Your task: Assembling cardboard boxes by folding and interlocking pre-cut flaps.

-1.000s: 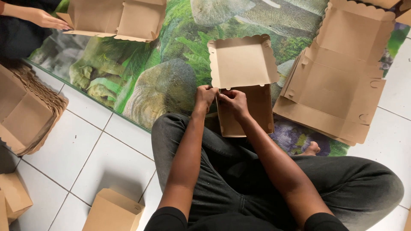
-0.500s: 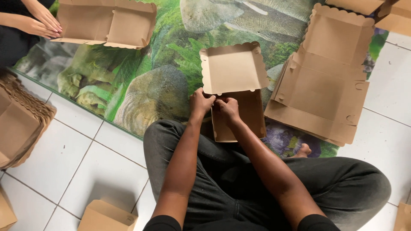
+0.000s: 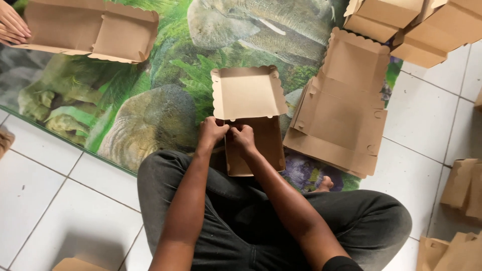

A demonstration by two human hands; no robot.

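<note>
A brown cardboard food box (image 3: 251, 118) lies open on the printed mat in front of my crossed legs, its scalloped lid folded away from me. My left hand (image 3: 211, 132) and my right hand (image 3: 242, 138) both pinch the box's left corner where lid and tray meet, fingers closed on the card. The tray part reaches back toward my lap.
A stack of flat unfolded boxes (image 3: 341, 120) lies to the right on the mat (image 3: 150, 115). Folded boxes (image 3: 401, 22) pile at the top right. Another person's hands (image 3: 12, 27) hold an open box (image 3: 90, 30) at top left. More cardboard (image 3: 462, 190) sits on the white tiles at right.
The view has shifted, so the box and my hands sit lower and more central. My fingers stay on the same corner of the box. The other person's box has turned slightly.
</note>
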